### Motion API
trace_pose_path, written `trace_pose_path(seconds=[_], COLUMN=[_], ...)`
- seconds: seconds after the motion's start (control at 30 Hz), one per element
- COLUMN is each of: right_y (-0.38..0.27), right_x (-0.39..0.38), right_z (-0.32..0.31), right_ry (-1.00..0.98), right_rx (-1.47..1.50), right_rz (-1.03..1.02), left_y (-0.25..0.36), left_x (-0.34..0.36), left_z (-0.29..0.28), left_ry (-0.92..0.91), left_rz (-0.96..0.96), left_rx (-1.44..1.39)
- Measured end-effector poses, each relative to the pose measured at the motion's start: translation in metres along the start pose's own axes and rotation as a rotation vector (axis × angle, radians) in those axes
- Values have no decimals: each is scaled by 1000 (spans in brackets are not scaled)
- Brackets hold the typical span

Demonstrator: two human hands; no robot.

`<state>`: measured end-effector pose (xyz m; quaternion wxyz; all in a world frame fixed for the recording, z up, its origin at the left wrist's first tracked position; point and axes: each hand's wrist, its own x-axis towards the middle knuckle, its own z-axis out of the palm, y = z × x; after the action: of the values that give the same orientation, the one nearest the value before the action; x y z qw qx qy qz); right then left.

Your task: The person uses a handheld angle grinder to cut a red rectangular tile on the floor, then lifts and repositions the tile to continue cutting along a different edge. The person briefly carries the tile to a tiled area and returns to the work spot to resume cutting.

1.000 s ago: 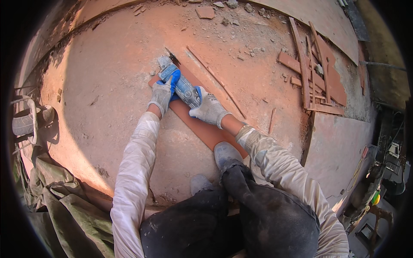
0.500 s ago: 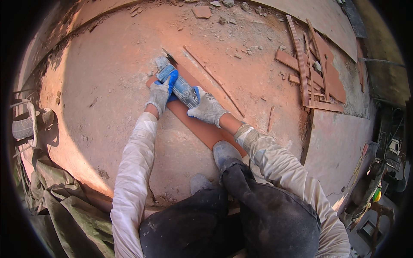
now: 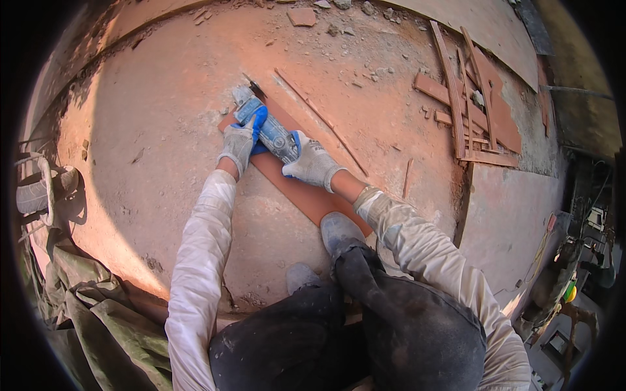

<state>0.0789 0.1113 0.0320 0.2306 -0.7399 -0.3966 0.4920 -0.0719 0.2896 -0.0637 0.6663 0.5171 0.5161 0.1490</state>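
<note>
A dusty blue angle grinder [image 3: 276, 138] lies slanted over a long reddish-brown tile strip [image 3: 293, 191], its dark disc [image 3: 255, 86] at the strip's far end. My left hand [image 3: 240, 139], in a grey glove with blue palm, is closed round the grinder's front part. Gripping its rear body is my gloved right hand [image 3: 313, 161], thumb along the top. My right shoe [image 3: 341, 233] rests on the near end of the strip. The disc's contact with the tile is too small to make out.
A thin offcut [image 3: 321, 122] lies right of the strip. Broken tile pieces [image 3: 499, 114] are heaped at the far right, with rubble [image 3: 368, 8] along the far edge. A crumpled green tarp [image 3: 98, 306] lies at the near left, below a dusty round object [image 3: 45, 189].
Both hands keep their hold on the angle grinder. The whole view has shifted very slightly; the grinder and tile strip show no clear movement against each other.
</note>
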Motion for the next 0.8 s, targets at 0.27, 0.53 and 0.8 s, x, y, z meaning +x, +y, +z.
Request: trace_pose_path(seconds=[0.27,0.53,0.8], right_y=[3,6,7], right_x=[1,0,-2], right_z=[2,4,3], right_ry=[17,49,35], right_rx=[-15,-48,-35], right_rz=[-2,-25,-9], left_y=[0,18,12], left_x=[-2,-24,-19], left_z=[1,9,6], left_ry=[0,-4,48], left_rz=[-105,0,-16], left_rx=[-32,13,192])
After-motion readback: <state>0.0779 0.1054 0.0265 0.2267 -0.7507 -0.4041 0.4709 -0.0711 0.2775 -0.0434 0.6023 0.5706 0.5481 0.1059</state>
